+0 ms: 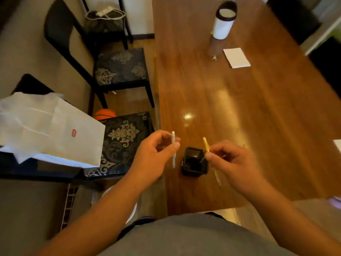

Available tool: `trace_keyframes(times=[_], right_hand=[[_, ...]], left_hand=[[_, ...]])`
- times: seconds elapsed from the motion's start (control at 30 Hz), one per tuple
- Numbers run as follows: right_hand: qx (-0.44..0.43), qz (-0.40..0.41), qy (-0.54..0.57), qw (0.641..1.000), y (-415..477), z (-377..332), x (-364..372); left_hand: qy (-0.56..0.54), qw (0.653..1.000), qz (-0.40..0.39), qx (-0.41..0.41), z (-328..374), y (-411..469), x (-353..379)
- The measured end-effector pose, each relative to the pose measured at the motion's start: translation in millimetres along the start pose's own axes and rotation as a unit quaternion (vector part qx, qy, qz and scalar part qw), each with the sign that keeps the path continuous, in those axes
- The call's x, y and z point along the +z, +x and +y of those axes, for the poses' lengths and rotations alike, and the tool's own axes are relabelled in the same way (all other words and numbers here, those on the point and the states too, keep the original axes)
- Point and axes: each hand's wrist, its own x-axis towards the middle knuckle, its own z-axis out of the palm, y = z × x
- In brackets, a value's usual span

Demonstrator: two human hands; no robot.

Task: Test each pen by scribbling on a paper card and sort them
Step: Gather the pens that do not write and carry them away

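My left hand [156, 154] pinches a thin white pen [173, 139] upright over the table's left edge. A little to its right, my right hand [232, 163] grips a yellowish pen [206, 144] whose tip points up and to the left. Between and just beyond the two hands stands a black square pen holder [194, 161] with a dark pen leaning inside. Another pale pen [217, 177] lies on the wood below my right hand. A white paper card [236, 57] lies far off on the table.
The wooden table [239, 111] runs away from me. A white tumbler with a dark lid [224, 21] stands at its far end. Another white sheet's corner [338, 145] shows at the right edge. Patterned chairs [121, 67], a white paper bag [49, 130] and an orange ball [105, 114] are on the left.
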Motion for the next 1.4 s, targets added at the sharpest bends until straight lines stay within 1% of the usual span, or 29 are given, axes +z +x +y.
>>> trace_keyframes(times=[0.07, 0.13, 0.2, 0.27, 0.37, 0.53, 0.63, 0.7, 0.77, 0.87, 0.93, 1.1, 1.3, 1.4], right_hand=[[-0.030, 0.036, -0.015, 0.999, 4, 2, -17], [-0.042, 0.056, 0.003, 0.998, 7, 7, -25], [-0.051, 0.063, 0.001, 0.997, 10, 15, -36], [-0.062, 0.065, -0.036, 0.995, 14, 28, -42], [-0.046, 0.039, -0.063, 0.996, 15, 48, -46], [-0.039, -0.008, -0.114, 0.993, 11, 69, -44], [-0.039, -0.036, -0.140, 0.989, 11, 80, -41], [-0.042, -0.055, -0.166, 0.984, 13, 86, -38], [-0.046, -0.070, -0.186, 0.979, 16, 90, -35], [-0.075, -0.092, -0.214, 0.970, 20, 95, -30], [-0.093, -0.113, -0.238, 0.960, 22, 97, -28], [-0.115, -0.134, -0.252, 0.951, 23, 102, -26], [-0.121, -0.148, -0.271, 0.944, 24, 104, -21], [-0.126, -0.159, -0.287, 0.936, 24, 104, -18]], left_hand=[[0.027, 0.999, 0.022, 0.038, 14, 8, 12], [0.035, 0.997, 0.033, 0.058, 21, 11, 21], [0.041, 0.997, 0.027, 0.060, 25, 12, 34], [0.068, 0.996, 0.017, 0.057, 22, 10, 45], [0.113, 0.992, 0.002, 0.063, 8, 5, 55], [0.193, 0.978, 0.000, 0.073, -16, -3, 66], [0.274, 0.958, 0.003, 0.088, -29, -6, 73], [0.333, 0.935, -0.004, 0.123, -33, -6, 77], [0.382, 0.911, -0.027, 0.153, -35, -5, 81], [0.443, 0.878, -0.048, 0.176, -37, -2, 86], [0.469, 0.862, -0.051, 0.183, -37, 1, 89], [0.505, 0.840, -0.082, 0.183, -41, 2, 93], [0.527, 0.824, -0.111, 0.174, -50, 0, 95], [0.534, 0.821, -0.114, 0.169, -53, -1, 96]])
